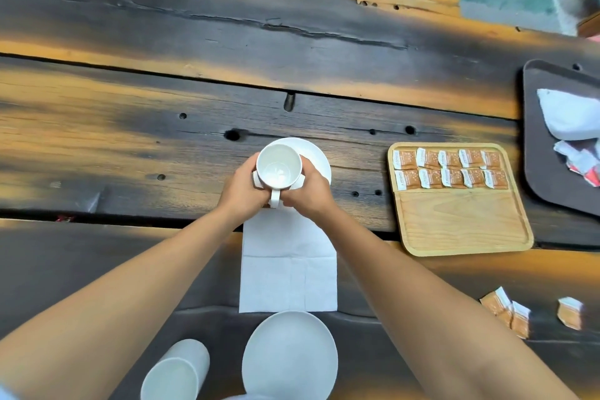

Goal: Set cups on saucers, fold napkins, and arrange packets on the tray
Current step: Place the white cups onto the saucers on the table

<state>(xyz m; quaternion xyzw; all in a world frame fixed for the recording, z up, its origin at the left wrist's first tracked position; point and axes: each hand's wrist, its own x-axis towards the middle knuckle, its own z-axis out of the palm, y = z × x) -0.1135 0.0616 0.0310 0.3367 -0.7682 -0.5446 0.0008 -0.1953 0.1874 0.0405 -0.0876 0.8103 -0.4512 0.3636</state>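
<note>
At the frame's centre, our left hand (242, 187) and right hand (308, 188) both clasp the cup (279, 167) above the saucer (316, 156). Set down off-centre, it could tip onto the napkin (289, 269) just below.

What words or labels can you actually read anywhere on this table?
None legibly.
Packets on the wooden tray: the orange packets carry white printing, too small and blurred to read.
Loose packets on the table: same, unreadable.
White cup, saucers, napkin: no text visible.
</note>
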